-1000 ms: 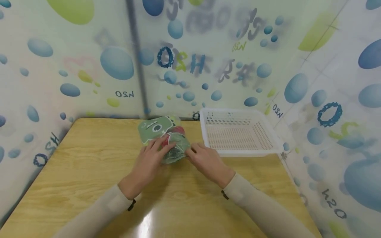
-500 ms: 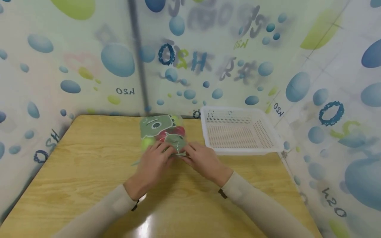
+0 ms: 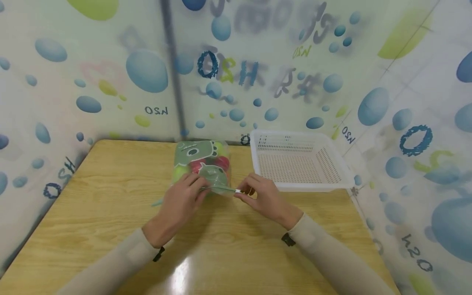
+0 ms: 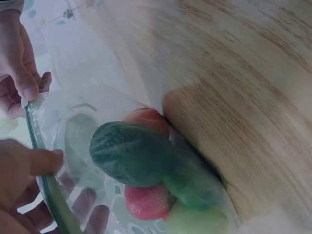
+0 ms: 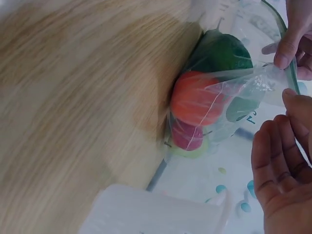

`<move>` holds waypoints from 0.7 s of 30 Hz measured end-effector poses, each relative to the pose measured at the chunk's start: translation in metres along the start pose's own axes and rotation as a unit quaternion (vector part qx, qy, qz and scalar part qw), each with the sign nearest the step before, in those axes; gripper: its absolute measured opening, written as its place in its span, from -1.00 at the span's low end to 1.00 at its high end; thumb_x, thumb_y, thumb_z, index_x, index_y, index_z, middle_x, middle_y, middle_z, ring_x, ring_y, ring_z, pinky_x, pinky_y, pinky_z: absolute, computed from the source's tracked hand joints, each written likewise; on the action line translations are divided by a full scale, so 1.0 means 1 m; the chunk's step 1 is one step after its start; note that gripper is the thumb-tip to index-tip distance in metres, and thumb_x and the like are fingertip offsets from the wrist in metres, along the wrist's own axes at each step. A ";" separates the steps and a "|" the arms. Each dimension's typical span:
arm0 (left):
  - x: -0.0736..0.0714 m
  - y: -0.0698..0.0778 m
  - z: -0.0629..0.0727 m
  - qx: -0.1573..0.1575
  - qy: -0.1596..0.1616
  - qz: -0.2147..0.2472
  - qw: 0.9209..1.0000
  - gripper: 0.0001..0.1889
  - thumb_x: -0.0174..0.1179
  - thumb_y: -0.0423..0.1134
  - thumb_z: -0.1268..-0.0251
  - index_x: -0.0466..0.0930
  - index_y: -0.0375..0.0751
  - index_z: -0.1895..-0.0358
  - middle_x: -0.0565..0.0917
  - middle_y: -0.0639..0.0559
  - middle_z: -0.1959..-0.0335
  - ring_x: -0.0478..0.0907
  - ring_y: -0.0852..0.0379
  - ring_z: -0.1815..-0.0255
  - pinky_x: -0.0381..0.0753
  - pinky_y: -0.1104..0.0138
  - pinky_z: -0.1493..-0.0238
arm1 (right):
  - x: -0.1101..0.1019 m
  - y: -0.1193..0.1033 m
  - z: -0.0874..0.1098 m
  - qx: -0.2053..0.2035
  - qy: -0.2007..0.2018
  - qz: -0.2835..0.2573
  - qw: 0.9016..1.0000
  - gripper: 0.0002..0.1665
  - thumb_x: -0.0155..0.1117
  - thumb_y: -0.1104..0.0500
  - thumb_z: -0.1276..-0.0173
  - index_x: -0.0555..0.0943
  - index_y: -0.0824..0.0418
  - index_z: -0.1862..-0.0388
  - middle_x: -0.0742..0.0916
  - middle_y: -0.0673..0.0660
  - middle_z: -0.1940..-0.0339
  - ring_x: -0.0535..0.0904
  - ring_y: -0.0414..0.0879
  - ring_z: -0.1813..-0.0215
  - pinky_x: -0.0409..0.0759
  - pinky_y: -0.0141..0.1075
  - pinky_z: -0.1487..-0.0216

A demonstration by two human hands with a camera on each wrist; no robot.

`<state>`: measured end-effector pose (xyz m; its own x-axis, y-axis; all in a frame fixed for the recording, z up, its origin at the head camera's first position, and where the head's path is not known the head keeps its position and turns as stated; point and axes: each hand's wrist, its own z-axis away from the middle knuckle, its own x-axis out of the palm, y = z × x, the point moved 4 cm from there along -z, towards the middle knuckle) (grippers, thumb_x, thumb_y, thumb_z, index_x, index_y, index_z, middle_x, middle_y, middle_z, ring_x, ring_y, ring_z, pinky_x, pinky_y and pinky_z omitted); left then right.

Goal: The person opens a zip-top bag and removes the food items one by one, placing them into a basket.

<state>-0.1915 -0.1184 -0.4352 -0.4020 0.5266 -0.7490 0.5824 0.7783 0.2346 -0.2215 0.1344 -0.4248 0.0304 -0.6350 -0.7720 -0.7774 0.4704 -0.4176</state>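
Observation:
A clear zip bag (image 3: 214,176) with green dinosaur prints lies near the table's back edge, its green zip edge toward me. My left hand (image 3: 182,200) pinches that edge left of its middle, thumb on one side in the left wrist view and fingers behind the film. At the right end, by a small white slider (image 3: 237,191), my right hand (image 3: 267,200) pinches the corner between thumb and forefinger, its other fingers loosely bent. Inside the bag are a dark green vegetable (image 4: 129,151), a red round piece (image 4: 146,201), an orange-red round piece (image 5: 197,97) and pale green ones.
A white perforated plastic basket (image 3: 306,187) stands at the back right of the wooden table (image 3: 121,180), just right of the bag. A wall (image 3: 236,94) with bubble prints rises behind the table; another stands along the right.
The bag's zip edge, earlier bunched under my fingers, is now stretched fairly straight. My right hand has shifted right to the end of the edge. My left hand has moved slightly left.

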 end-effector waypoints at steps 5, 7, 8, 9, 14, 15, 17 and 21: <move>0.001 0.006 -0.005 0.038 0.002 0.007 0.999 -0.69 0.75 -0.30 -0.27 0.86 -0.16 0.00 0.88 -0.06 0.05 0.81 -0.13 -0.01 0.88 0.02 -0.04 | 0.003 0.003 -0.001 0.008 0.003 -0.020 1.000 -0.78 0.72 0.25 -0.48 0.80 0.20 0.03 0.84 0.06 0.16 0.81 -0.19 0.18 0.85 -0.42 0.09; 0.001 0.012 -0.008 0.054 0.000 0.019 0.998 -0.66 0.76 -0.22 -0.28 0.87 -0.15 -0.05 0.88 -0.05 0.01 0.83 -0.13 -0.05 0.86 -0.02 -0.11 | 0.004 0.002 -0.003 0.004 0.006 -0.020 1.000 -0.77 0.71 0.25 -0.49 0.79 0.21 0.01 0.84 0.07 0.16 0.82 -0.19 0.18 0.85 -0.42 0.08; 0.001 0.015 -0.010 0.060 -0.001 0.026 0.998 -0.64 0.76 -0.18 -0.30 0.87 -0.14 -0.07 0.89 -0.03 0.00 0.84 -0.12 -0.07 0.86 -0.03 -0.12 | 0.005 0.001 -0.004 0.002 0.007 -0.018 1.000 -0.77 0.71 0.25 -0.49 0.79 0.20 0.01 0.84 0.07 0.16 0.82 -0.20 0.19 0.84 -0.43 0.08; 0.000 0.019 -0.012 0.065 -0.001 0.034 0.997 -0.64 0.76 -0.15 -0.32 0.87 -0.13 -0.08 0.90 -0.03 0.00 0.85 -0.10 -0.07 0.86 -0.02 -0.13 | 0.005 0.000 -0.005 -0.003 0.008 -0.015 1.000 -0.77 0.71 0.24 -0.49 0.79 0.20 0.01 0.84 0.07 0.16 0.81 -0.20 0.19 0.84 -0.43 0.09; 0.001 0.031 -0.019 0.059 -0.014 0.071 0.996 -0.71 0.71 -0.12 -0.42 0.88 -0.09 -0.06 0.89 0.05 0.06 0.84 0.03 0.02 0.87 0.13 -0.04 | 0.008 -0.004 -0.007 -0.020 0.016 -0.012 1.000 -0.77 0.71 0.29 -0.48 0.78 0.22 0.03 0.84 0.08 0.16 0.80 -0.21 0.21 0.83 -0.42 0.10; 0.001 0.032 -0.020 0.057 -0.015 0.077 0.995 -0.74 0.70 -0.14 -0.43 0.88 -0.10 -0.03 0.88 0.06 0.08 0.82 0.06 0.06 0.86 0.18 -0.01 | 0.009 -0.005 -0.007 -0.022 0.017 -0.013 1.000 -0.78 0.70 0.31 -0.48 0.78 0.22 0.03 0.84 0.09 0.15 0.80 -0.21 0.20 0.83 -0.42 0.10; 0.002 0.033 -0.021 0.051 -0.017 0.084 0.995 -0.79 0.68 -0.16 -0.45 0.88 -0.09 0.01 0.85 0.07 0.12 0.78 0.09 0.11 0.83 0.23 0.05 | 0.011 -0.006 -0.008 -0.024 0.018 -0.013 0.999 -0.78 0.69 0.33 -0.49 0.77 0.23 0.02 0.84 0.10 0.14 0.82 -0.20 0.20 0.83 -0.43 0.09; 0.004 0.034 -0.022 0.041 -0.014 0.089 0.995 -0.83 0.66 -0.21 -0.44 0.86 -0.09 0.07 0.82 0.07 0.16 0.73 0.12 0.15 0.79 0.27 0.12 | 0.013 -0.008 -0.010 -0.022 0.016 -0.012 1.000 -0.79 0.68 0.34 -0.50 0.77 0.25 0.03 0.85 0.12 0.14 0.84 -0.16 0.20 0.85 -0.41 0.09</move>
<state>-0.1886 -0.0828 -0.4165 -0.2681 0.6424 -0.7180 0.6987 0.6428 0.3142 -0.2211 0.1166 -0.4265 0.0296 -0.6646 -0.7466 -0.8033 0.4287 -0.4135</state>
